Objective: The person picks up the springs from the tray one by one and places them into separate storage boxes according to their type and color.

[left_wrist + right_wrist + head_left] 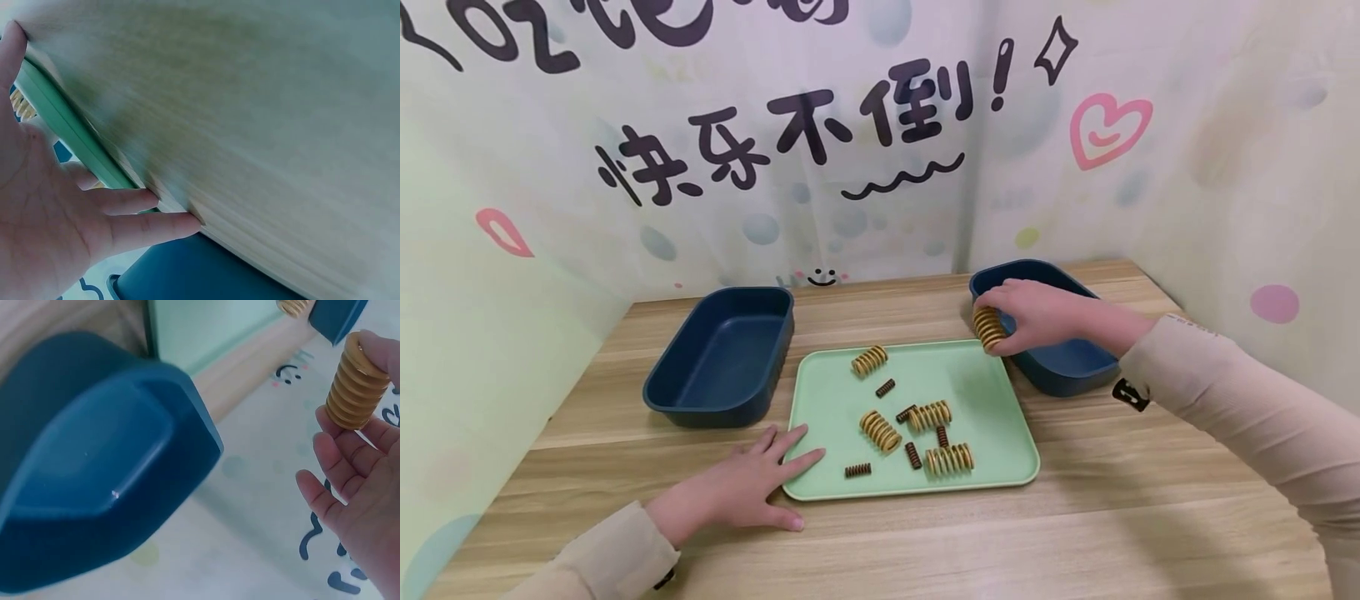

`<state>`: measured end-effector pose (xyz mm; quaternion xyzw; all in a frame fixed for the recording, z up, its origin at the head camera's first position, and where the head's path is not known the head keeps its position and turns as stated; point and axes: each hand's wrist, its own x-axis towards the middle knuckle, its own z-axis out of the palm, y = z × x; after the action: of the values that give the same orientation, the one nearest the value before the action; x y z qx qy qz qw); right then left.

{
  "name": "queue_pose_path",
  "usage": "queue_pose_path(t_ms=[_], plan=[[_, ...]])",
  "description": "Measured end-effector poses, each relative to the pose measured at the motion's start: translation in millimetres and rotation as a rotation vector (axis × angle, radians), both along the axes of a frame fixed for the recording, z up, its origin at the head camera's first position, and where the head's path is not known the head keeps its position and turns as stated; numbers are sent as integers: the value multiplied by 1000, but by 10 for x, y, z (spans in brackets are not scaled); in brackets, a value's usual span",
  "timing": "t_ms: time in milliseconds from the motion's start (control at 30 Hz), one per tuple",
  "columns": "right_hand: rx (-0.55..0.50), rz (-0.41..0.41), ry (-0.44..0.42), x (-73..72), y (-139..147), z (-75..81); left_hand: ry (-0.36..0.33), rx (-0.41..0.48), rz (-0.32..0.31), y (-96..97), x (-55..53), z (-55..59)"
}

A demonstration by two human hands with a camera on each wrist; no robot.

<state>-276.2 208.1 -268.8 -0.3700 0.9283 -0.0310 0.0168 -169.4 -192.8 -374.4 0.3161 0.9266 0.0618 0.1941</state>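
My right hand (1033, 315) pinches a large yellow coil spring (988, 328) by its ends between thumb and fingers, above the left rim of the right blue bin (1060, 367). In the right wrist view the held spring (357, 384) is clear of the bin. My left hand (747, 482) lies with fingers spread at the left edge of the light green tray (992, 400), fingertips over its rim. On the tray lie several large yellow springs (880, 432) and several small dark brown springs (913, 455), mixed together, two of them touching or overlapping near the middle.
A second blue bin (722, 354) stands left of the tray, its inside bare. The wooden table (880, 550) ends at a printed cloth backdrop (820, 208) behind the bins.
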Motion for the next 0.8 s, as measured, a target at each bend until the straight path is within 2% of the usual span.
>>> queue_pose_path(t_ms=[167, 400, 567, 800], plan=[[-25, -13, 5, -54, 64, 102, 10, -3, -8, 0, -4, -17], [-109, -65, -55, -191, 176, 163, 24, -2, -18, -2, -12, -24], [-178, -134, -85, -309, 281, 215, 22, 3, -17, -6, -5, -18], [-223, -219, -73, -429, 451, 269, 27, 0, -13, -7, -7, -27]])
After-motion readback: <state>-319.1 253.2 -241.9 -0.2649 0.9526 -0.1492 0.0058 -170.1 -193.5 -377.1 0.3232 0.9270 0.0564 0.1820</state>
